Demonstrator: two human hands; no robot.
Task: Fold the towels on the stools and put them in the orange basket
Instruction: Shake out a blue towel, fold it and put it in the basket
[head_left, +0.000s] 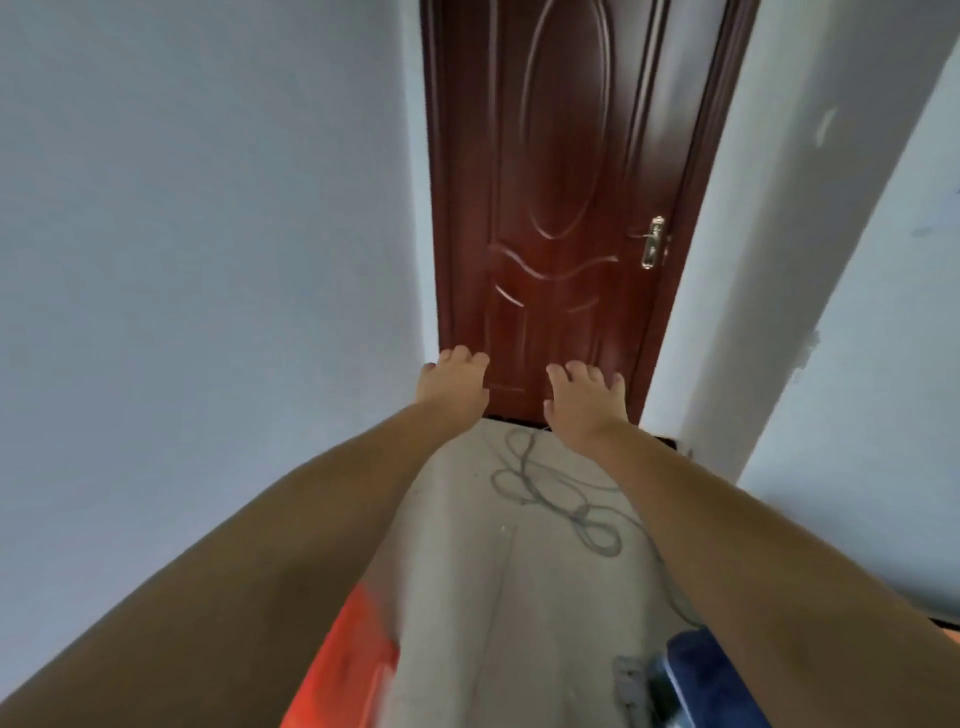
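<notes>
Pale floor (467, 597), red-brown door (556, 182), left hand (453, 387), right hand (584, 402), both loose, empty

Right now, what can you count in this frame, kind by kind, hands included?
Hands: 2, left hand and right hand, both held out with nothing in them
Orange basket: 1, partly seen and blurred
Blue thing at the lower right: 1, too cropped to name
Brown door: 1
Gold door handle: 1
Grey cable on the floor: 1
Total: 7
</notes>
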